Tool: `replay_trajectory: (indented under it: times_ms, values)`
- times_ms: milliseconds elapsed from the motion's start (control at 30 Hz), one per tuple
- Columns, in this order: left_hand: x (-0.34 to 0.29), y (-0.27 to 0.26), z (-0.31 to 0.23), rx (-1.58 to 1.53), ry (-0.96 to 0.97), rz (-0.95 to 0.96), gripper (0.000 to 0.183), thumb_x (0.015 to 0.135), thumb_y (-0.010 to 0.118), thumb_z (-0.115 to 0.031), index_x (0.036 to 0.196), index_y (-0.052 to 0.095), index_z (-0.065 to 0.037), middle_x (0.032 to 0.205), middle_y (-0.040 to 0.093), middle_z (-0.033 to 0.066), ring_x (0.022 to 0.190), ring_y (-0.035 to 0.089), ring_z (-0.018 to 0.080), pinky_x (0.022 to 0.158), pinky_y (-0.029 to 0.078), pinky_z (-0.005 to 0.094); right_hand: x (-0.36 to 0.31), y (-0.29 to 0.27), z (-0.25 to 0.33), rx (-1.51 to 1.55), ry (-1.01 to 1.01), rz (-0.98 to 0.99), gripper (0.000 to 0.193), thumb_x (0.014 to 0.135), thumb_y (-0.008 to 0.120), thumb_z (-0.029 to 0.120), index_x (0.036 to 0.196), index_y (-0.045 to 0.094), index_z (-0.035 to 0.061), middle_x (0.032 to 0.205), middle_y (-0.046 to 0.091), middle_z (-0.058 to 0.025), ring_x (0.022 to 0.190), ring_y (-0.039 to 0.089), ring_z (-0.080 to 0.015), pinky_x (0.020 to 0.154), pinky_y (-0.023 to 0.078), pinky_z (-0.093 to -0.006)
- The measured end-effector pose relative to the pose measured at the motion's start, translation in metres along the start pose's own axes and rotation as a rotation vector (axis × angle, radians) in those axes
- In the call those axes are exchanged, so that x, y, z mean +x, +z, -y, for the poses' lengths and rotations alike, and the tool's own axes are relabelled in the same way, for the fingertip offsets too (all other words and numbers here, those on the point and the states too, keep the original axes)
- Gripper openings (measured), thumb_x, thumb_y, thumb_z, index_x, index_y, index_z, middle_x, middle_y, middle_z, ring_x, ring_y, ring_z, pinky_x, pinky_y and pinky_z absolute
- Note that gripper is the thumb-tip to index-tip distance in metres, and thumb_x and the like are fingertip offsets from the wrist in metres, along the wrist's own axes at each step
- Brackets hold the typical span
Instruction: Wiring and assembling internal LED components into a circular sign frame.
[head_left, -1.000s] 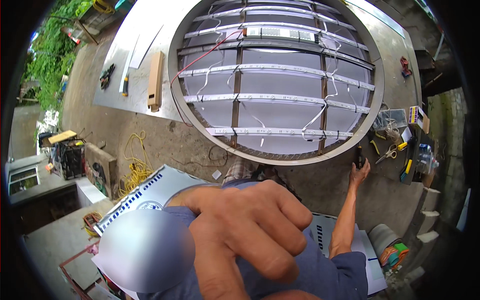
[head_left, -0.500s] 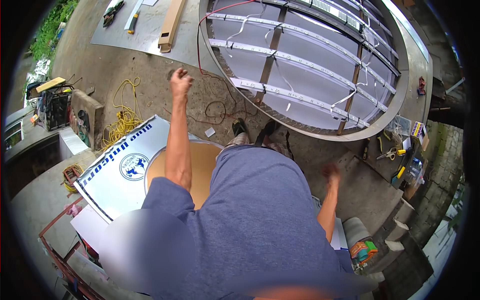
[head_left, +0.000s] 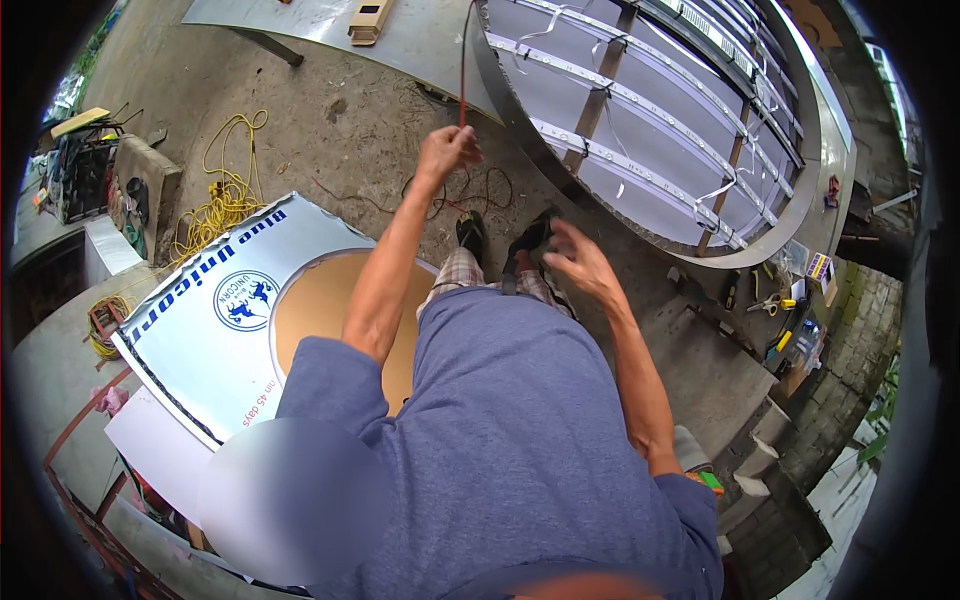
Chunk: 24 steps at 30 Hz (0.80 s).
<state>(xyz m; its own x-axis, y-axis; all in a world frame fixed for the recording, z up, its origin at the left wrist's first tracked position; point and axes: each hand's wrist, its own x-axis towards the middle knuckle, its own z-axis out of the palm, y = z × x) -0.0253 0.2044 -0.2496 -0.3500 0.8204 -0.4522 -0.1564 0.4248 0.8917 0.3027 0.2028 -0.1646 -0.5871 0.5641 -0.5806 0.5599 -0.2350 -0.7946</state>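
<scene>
My left hand (head_left: 448, 155) is raised ahead of me, its fingers curled in. A thin red cable (head_left: 463, 85) runs straight down from the big frame's rim and meets those fingers, which look closed on it. My right hand (head_left: 583, 262) hangs over my right foot with fingers apart, holding nothing. Beyond it stands a large round metal frame (head_left: 690, 252), crossed inside by LED strips (head_left: 620, 95) and loose white wires. More of the cable lies looped on the concrete floor below my left hand.
A white printed panel (head_left: 190, 345) with a brown disc (head_left: 320, 300) lies at my left. Beyond it is a heap of yellow cord (head_left: 205, 235). A long cardboard box (head_left: 368, 22) sits on a metal sheet ahead. Scissors (head_left: 765, 303) and other tools are at the right.
My left hand has moved right to the red cable. My right hand has swung forward and inward, fingers spread. The view has shifted, so the round frame appears farther right.
</scene>
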Motion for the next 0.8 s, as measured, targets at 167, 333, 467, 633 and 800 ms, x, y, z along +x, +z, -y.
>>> replay_trajectory:
  times_ms: [167, 333, 467, 633, 800]
  values:
    - [-0.083, 0.034, -0.073, -0.304, -0.100, 0.248, 0.030, 0.101, 0.059, -0.028, 0.095, 0.066, 0.000, 0.083, 0.071, 0.0106, 0.066, 0.069, 0.0197, 0.060, 0.058, 0.0341, 0.085, 0.059, 0.035, 0.057, -0.422, -0.011, 0.106, 0.067, 0.086, 0.022, 0.154, 0.027, 0.0047, 0.154, 0.032, -0.0192, 0.143, 0.033, -0.0313, 0.115, 0.034, -0.0401]
    - [-0.130, 0.011, -0.089, -0.348, 0.019, -0.129, 0.036, 0.103, 0.052, -0.030, 0.089, 0.067, 0.000, 0.077, 0.068, 0.0099, 0.069, 0.068, 0.0189, 0.060, 0.054, 0.0320, 0.106, 0.140, 0.036, 0.568, -0.152, 0.199, 0.039, 0.104, 0.051, 0.040, 0.109, 0.065, 0.0034, 0.101, 0.070, -0.0073, 0.098, 0.066, -0.0210, 0.088, 0.051, -0.0372]
    - [-0.169, -0.050, 0.020, 0.249, -0.278, -0.362, 0.048, 0.100, 0.052, -0.045, 0.106, 0.068, 0.000, 0.092, 0.070, 0.0136, 0.077, 0.064, 0.0223, 0.068, 0.052, 0.0378, 0.073, 0.124, 0.121, 1.154, 0.086, 0.253, 0.062, 0.104, 0.033, 0.055, 0.104, 0.066, 0.0023, 0.112, 0.071, -0.0197, 0.107, 0.069, -0.0339, 0.089, 0.055, -0.0429]
    - [-0.192, -0.027, -0.010, -0.873, -0.677, 0.087, 0.062, 0.101, 0.045, -0.052, 0.114, 0.063, 0.006, 0.102, 0.069, 0.0163, 0.081, 0.065, 0.0222, 0.069, 0.055, 0.0328, 0.058, 0.125, 0.162, 1.315, 0.115, 0.458, 0.067, 0.104, 0.028, 0.057, 0.100, 0.063, 0.0002, 0.105, 0.071, -0.0226, 0.103, 0.068, -0.0396, 0.089, 0.054, -0.0477]
    - [-0.149, -0.123, 0.024, -1.620, -0.318, -0.126, 0.057, 0.103, 0.049, -0.038, 0.123, 0.043, 0.014, 0.092, 0.058, 0.0096, 0.077, 0.059, 0.0186, 0.068, 0.051, 0.0338, 0.004, 0.072, 0.154, 1.105, 0.220, 0.706, 0.063, 0.106, 0.032, 0.051, 0.096, 0.064, -0.0019, 0.085, 0.071, -0.0202, 0.062, 0.067, -0.0244, 0.065, 0.053, -0.0387]
